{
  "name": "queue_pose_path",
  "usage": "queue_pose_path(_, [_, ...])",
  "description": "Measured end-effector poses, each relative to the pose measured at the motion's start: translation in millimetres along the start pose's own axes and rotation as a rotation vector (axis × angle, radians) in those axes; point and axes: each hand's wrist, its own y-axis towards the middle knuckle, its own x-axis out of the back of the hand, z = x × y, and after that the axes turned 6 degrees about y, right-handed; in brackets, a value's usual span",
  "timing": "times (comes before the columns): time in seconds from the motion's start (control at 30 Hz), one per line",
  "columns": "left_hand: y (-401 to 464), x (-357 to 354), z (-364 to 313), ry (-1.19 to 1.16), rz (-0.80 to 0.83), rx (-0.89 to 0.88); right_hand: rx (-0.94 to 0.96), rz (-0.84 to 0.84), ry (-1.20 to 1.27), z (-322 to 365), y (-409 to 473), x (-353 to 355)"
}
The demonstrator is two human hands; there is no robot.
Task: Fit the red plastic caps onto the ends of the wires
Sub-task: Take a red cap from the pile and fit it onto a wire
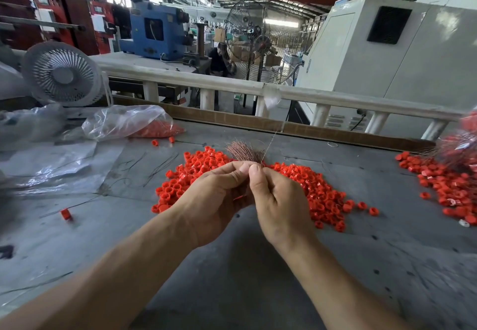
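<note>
One wire (268, 146) stands clear of the bundle (244, 152) your left hand (219, 195) grips above the caps (322, 195). Your right hand (278, 198) pinches it; keep the tip steady and feed a cap straight on.

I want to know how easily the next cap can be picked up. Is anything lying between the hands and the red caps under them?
Nothing visible does. The left hand holds the wire bundle, the right hand pinches one wire, and both hover right over the open cap pile on the table.
</note>
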Motion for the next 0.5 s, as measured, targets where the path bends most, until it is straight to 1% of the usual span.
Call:
queue_pose_path(0.07, [-2, -3, -2, 0.051, 0.015, 0.036, 0.011, -0.021, -0.083, -1, 1, 0])
queue_pose_path(0.17, [-7, -6, -2, 0.218, 0.111, 0.076, 0.041, -0.024, -0.299, 0, 0, -1])
queue_pose_path(0.2, [-8, -8, -1, 0.247, 0.136, 0.083, 0.047, -0.014, -0.371, 2, 0, -3])
queue_pose_path(0.23, [-9, -10, 0, 0.244, 0.126, 0.089, 0.055, -0.021, -0.413, 2, -1, -5])
queue_pose_path(0.3, [-8, -12, 2, 0.189, 0.073, 0.078, 0.081, -0.082, -0.392, 4, -1, -9])
queue_pose_path(0.37, [-7, -11, 4, 0.154, 0.066, 0.063, 0.1, -0.13, -0.375, 8, 0, -10])
queue_pose_path(0.43, [-7, -11, 5, 0.133, 0.066, 0.062, 0.124, -0.144, -0.398, 8, 0, -10])
queue_pose_path(0.5, [-5, -11, 7, 0.113, 0.045, 0.064, 0.115, -0.112, -0.426, 7, 1, -10])
